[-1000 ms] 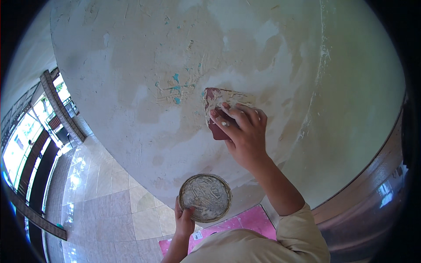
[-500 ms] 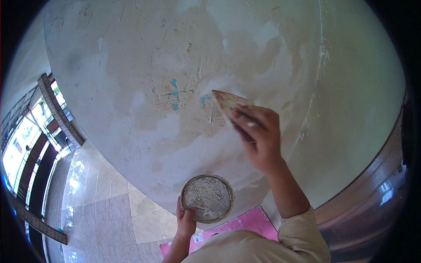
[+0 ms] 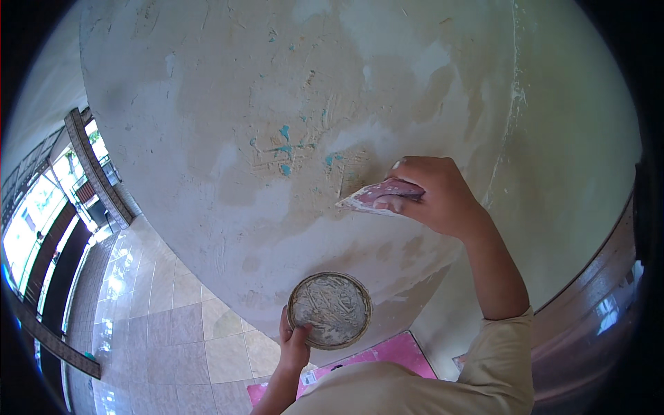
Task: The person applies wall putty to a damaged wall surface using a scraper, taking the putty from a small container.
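Smoothing the wall (image 3: 200,111) is best done evenly, fingers clamped: the scraper (image 3: 377,194) is gripped by the right hand (image 3: 446,194), the dish (image 3: 370,311) by the left hand (image 3: 296,346).

A pink sheet (image 3: 395,354) lies on tiled floor (image 3: 187,325).
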Demonstrator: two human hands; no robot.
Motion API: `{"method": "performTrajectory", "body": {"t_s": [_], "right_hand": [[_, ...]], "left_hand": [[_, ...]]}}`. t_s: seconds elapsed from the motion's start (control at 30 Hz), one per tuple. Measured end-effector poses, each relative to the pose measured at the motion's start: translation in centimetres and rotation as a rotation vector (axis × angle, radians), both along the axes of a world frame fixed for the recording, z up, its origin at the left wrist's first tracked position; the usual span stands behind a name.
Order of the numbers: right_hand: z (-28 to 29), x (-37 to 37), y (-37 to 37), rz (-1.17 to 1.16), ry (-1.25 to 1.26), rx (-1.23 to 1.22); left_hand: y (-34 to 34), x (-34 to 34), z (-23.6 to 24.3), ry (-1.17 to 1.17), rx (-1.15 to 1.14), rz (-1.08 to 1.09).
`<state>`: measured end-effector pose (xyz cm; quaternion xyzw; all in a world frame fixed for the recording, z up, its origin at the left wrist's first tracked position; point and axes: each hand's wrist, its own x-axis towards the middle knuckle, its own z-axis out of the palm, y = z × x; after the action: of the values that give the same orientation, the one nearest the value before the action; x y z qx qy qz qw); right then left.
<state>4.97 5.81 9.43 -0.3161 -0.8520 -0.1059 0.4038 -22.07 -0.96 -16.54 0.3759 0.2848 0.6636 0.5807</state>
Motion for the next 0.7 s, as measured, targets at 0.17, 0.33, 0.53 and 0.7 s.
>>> {"method": "performTrajectory", "body": {"t_s": [0.17,0.33,0.53,0.7], "right_hand": [[0.7,-1.0,1.1,-0.089,-0.170,0.194],[0.6,-1.6,1.5,-0.235,-0.187,0.426],[0.9,-2.3,2.1,-0.269,-0.215,0.515],[1.5,-2.3,2.4,-0.257,-0.236,0.493]], "left_hand": [[0.0,-0.2,-0.3,-0.001,-0.005,0.015],[0.0,-0.1,-0.9,0.046,-0.011,0.041],[-0.2,0.1,-0.9,0.034,-0.014,0.047],[-0.3,0.2,-1.2,0.023,-0.014,0.080]]}}
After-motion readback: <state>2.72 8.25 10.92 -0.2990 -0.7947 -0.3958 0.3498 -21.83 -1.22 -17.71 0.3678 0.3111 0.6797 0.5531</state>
